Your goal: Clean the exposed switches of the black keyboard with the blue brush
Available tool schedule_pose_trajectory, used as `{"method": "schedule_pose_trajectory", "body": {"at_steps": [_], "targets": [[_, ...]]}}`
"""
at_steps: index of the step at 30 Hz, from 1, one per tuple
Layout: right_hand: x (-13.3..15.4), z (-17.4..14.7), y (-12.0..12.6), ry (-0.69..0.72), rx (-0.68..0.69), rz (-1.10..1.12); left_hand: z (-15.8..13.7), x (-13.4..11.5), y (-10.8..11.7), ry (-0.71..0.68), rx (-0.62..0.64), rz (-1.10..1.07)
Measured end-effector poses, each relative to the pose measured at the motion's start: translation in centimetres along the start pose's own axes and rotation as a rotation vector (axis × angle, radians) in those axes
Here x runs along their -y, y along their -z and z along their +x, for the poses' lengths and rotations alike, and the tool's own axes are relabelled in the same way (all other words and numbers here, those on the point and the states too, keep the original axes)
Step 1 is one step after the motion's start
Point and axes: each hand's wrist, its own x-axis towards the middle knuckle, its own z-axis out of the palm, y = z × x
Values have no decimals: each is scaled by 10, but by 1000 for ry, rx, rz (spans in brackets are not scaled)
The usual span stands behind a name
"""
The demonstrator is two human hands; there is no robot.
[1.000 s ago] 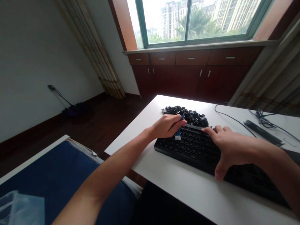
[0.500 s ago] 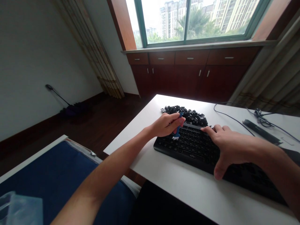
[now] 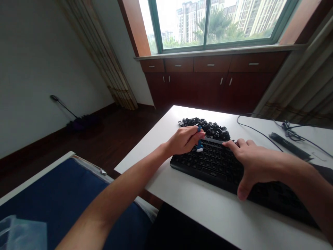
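A black keyboard (image 3: 215, 174) with its keycaps off lies at a slant on the white table (image 3: 145, 166). My left hand (image 3: 183, 139) is closed around a small blue brush (image 3: 199, 143), its white bristles pointing down over the key sockets at the upper left part of the keyboard. Spread across the keyboard, my right hand (image 3: 252, 159) has its fingers at the far edge and its thumb at the near edge, holding it. A heap of loose black keycaps (image 3: 208, 127) lies just behind the keyboard, beyond my left hand.
A black cable (image 3: 249, 129) runs over the table's right side, near a long dark strip (image 3: 290, 146) and a thin bent hex key (image 3: 317, 157). At lower left is a blue padded surface (image 3: 78, 194) with a pale blue mask (image 3: 27, 232) on it.
My left hand has shifted slightly, and the brush's bristle end has swung right and up over the keyboard. My right hand and the keyboard stay in place.
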Motion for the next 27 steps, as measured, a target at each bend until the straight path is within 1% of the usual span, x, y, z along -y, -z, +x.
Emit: {"method": "schedule_pose_trajectory", "body": {"at_steps": [1,3,6,10,13,17,20,23,27], "targets": [[0,0,0,0,0,-1,0,-1,0,27,10,-32],[1,-1,0,-3,3,4,0,-2,0,74,70,-79],[0,-1,-1,-9,7,14,0,-3,-2,98,149,-94],[-1,-1,-1,17,-6,13,1,-3,-3,108,158,-98],[-2,0,-2,11,-8,19,1,-3,-3,141,159,-119],[-3,2,-5,11,-20,39,1,-4,-4,228,160,-218],[-3,3,-5,20,-27,39,0,-4,-6,266,133,-298],[-3,2,-4,5,-21,38,0,-4,-8,250,125,-303],[-3,2,-4,14,-19,34,1,-5,-8,158,151,-188]]}}
